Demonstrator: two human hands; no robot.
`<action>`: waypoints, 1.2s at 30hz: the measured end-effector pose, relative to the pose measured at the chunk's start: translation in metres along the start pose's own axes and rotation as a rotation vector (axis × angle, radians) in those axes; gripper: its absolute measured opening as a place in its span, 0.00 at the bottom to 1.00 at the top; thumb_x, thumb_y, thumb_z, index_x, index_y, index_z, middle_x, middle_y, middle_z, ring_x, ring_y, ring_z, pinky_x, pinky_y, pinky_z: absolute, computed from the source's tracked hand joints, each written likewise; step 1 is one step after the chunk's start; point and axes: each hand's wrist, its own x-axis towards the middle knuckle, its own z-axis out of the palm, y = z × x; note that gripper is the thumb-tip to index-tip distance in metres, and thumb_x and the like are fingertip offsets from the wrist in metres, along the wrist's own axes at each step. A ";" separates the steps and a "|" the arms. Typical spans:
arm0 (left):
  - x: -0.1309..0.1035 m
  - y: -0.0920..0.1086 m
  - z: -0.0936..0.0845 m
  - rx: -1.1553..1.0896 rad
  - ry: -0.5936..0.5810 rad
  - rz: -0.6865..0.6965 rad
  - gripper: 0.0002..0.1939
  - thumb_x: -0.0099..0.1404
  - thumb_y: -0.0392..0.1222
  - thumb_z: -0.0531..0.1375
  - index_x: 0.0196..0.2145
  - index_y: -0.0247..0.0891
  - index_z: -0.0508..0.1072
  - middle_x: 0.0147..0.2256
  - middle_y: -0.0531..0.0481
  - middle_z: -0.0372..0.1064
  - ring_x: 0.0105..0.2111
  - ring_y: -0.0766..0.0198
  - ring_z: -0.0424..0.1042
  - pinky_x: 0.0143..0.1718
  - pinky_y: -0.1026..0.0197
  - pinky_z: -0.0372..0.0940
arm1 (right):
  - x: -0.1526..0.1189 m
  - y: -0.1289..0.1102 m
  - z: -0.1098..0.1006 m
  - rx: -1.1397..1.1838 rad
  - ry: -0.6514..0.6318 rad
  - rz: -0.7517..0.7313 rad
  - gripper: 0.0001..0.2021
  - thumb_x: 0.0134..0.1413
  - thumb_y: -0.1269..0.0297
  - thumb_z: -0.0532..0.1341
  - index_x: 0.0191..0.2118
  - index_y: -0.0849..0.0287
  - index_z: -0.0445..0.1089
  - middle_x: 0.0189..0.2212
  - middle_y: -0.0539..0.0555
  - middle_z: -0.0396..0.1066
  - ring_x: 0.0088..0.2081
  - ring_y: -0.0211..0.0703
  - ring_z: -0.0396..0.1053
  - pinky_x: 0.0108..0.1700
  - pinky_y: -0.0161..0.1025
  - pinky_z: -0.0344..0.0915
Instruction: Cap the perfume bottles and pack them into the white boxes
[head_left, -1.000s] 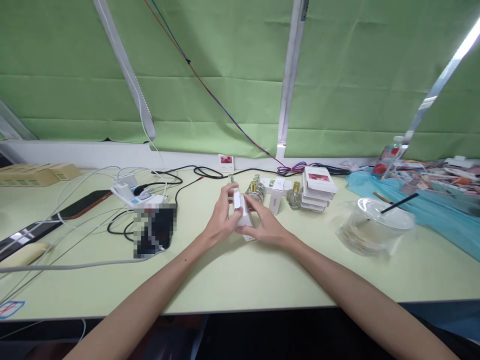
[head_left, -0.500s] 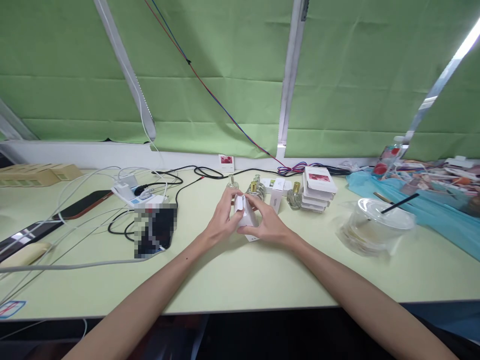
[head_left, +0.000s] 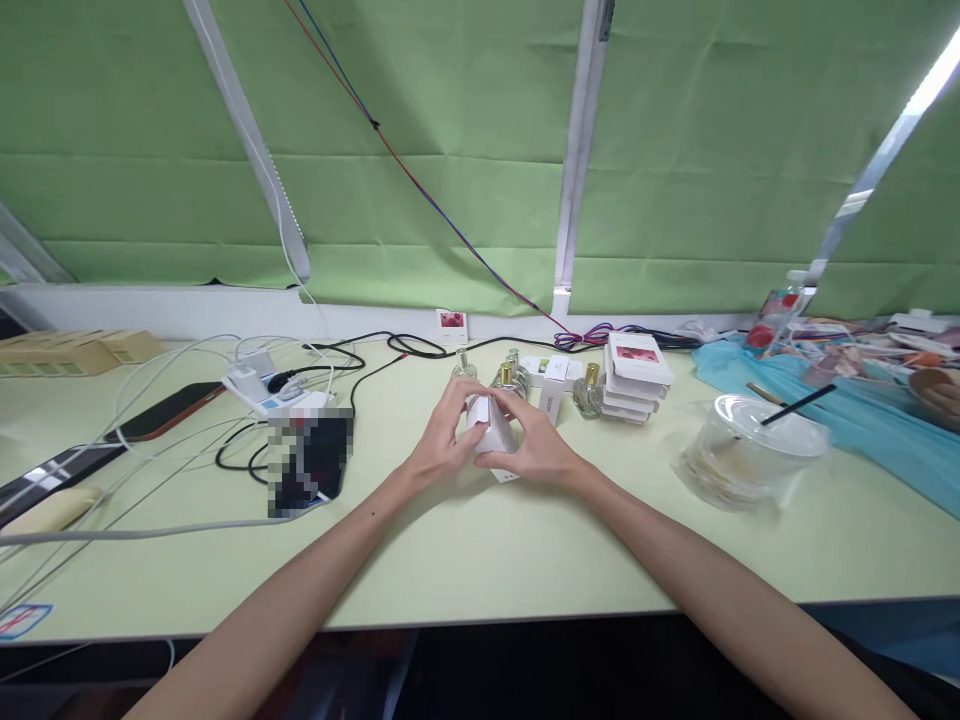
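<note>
A small white carton (head_left: 493, 432) is held between both hands over the middle of the table. My left hand (head_left: 444, 435) grips its left side, thumb on the near face by the top. My right hand (head_left: 541, 445) is closed round the right side, fingertips at the upper edge. Under the carton, the corner of another white piece (head_left: 505, 476) shows. Just beyond the hands stand glass perfume bottles with gold tops, one bottle (head_left: 507, 378) partly hidden by the fingers. Another glass bottle (head_left: 463, 365) is behind my left hand. What the carton holds cannot be seen.
Right of the hands are a white box (head_left: 553, 388), a gold-capped bottle (head_left: 589, 392) and stacked flat white boxes (head_left: 636, 375). Farther right sits a lidded plastic cup (head_left: 757, 450) with a black straw. Left lie a phone (head_left: 322, 455), a power strip (head_left: 277, 395) and tangled cables.
The flap at the carton's top, raised before, now lies flatter under the fingers. Both hands stay in nearly the same place.
</note>
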 end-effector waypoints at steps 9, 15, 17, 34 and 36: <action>0.000 -0.001 -0.001 0.012 0.013 0.007 0.19 0.70 0.56 0.53 0.51 0.42 0.68 0.51 0.40 0.64 0.52 0.49 0.66 0.45 0.50 0.68 | 0.000 0.003 0.002 -0.010 0.014 -0.002 0.43 0.46 0.54 0.74 0.67 0.57 0.60 0.61 0.63 0.66 0.61 0.57 0.65 0.62 0.56 0.62; 0.000 0.000 -0.001 0.032 0.022 0.003 0.19 0.70 0.56 0.52 0.50 0.42 0.68 0.51 0.39 0.64 0.53 0.49 0.66 0.45 0.50 0.68 | 0.000 0.004 0.003 -0.016 0.016 0.010 0.45 0.45 0.54 0.74 0.67 0.56 0.59 0.62 0.63 0.66 0.61 0.58 0.64 0.62 0.56 0.62; 0.000 -0.001 -0.001 0.039 0.026 -0.003 0.19 0.70 0.56 0.53 0.50 0.42 0.68 0.51 0.39 0.64 0.52 0.49 0.67 0.44 0.50 0.68 | 0.000 0.003 0.003 -0.014 0.018 0.008 0.44 0.45 0.55 0.74 0.67 0.56 0.60 0.61 0.63 0.67 0.61 0.58 0.65 0.62 0.56 0.63; 0.000 -0.001 0.001 0.070 0.070 -0.001 0.14 0.66 0.48 0.53 0.47 0.41 0.68 0.49 0.41 0.68 0.50 0.50 0.69 0.41 0.51 0.69 | 0.000 0.005 0.005 -0.024 0.045 -0.023 0.44 0.43 0.56 0.75 0.66 0.55 0.61 0.60 0.61 0.68 0.59 0.57 0.67 0.59 0.54 0.66; 0.000 -0.001 0.001 0.061 0.068 -0.008 0.15 0.66 0.48 0.53 0.47 0.41 0.68 0.49 0.41 0.68 0.50 0.51 0.69 0.41 0.52 0.69 | 0.000 0.006 0.005 -0.028 0.045 -0.024 0.44 0.44 0.55 0.75 0.66 0.55 0.61 0.60 0.61 0.68 0.59 0.57 0.67 0.58 0.53 0.66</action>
